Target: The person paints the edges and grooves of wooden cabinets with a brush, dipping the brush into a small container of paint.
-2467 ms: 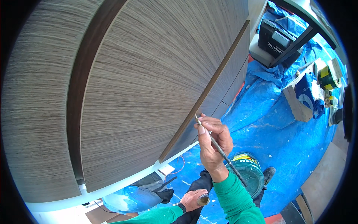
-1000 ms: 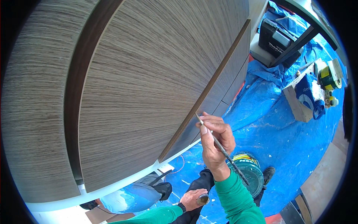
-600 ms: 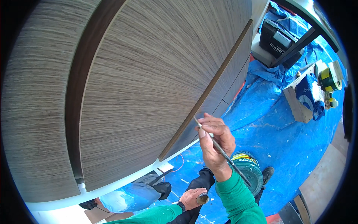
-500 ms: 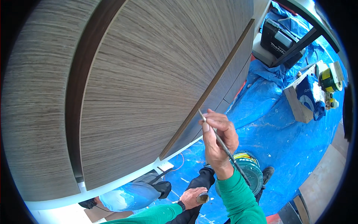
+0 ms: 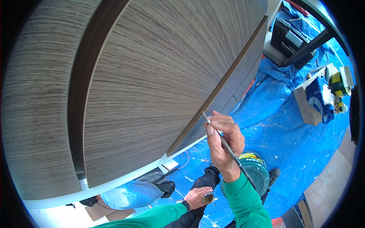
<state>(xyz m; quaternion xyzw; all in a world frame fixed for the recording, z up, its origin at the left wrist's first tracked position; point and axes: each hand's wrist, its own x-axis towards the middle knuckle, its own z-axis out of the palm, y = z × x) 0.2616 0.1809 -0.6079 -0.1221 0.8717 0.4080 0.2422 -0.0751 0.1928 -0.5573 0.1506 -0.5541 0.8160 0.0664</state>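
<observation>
Right hand (image 5: 225,142): fingers pinched on brush (image 5: 230,152); tip points up-left, just beside strip (image 5: 223,79), contact unclear. Strip slants lower-left to upper-right; right hand nearer. Left hand (image 5: 195,198), below: fingers curled round cup (image 5: 208,197).

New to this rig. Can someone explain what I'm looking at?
No robot here: these are a person's two bare hands, in green sleeves. The view looks down from a wide fisheye camera on the person's head, so straight edges bend near the rim. The right hand holds a fine brush, its tip close to the brown strip along the wood-grain panel; whether it touches, I can't tell. The left hand, lower down, holds a small round container. Blue sheeting covers the floor, with a green bucket and black toolbox about.
</observation>
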